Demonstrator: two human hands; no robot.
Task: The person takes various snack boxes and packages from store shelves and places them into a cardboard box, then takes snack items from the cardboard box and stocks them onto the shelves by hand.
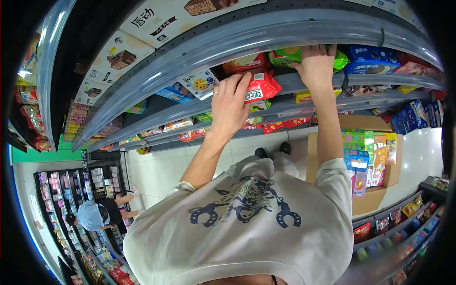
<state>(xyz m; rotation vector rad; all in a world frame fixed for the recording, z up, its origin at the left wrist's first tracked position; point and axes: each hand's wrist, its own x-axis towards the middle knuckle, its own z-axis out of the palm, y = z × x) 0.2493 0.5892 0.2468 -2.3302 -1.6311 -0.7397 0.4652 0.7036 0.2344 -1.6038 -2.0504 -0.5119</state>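
Note:
My left hand [230, 103], with a ring on one finger, is closed on the left end of a red snack packet [264, 87] at the shelf's front edge. My right hand [317, 66] reaches under the upper shelf, its fingers bent over a green snack packet [286, 57]; the fingertips are partly hidden. Another red packet [244, 63] lies behind, between the two hands. A white box with a cookie picture [201, 84] stands left of my left hand. To the right of my right hand sits a blue packet [371, 59].
The upper shelf's clear-fronted edge [285, 32] curves just above my hands. An open cardboard carton [370, 203] with several coloured packs is on the floor at right. Lower shelves [185, 114] hold more snacks. A person in a blue top [92, 216] is by the far-left racks.

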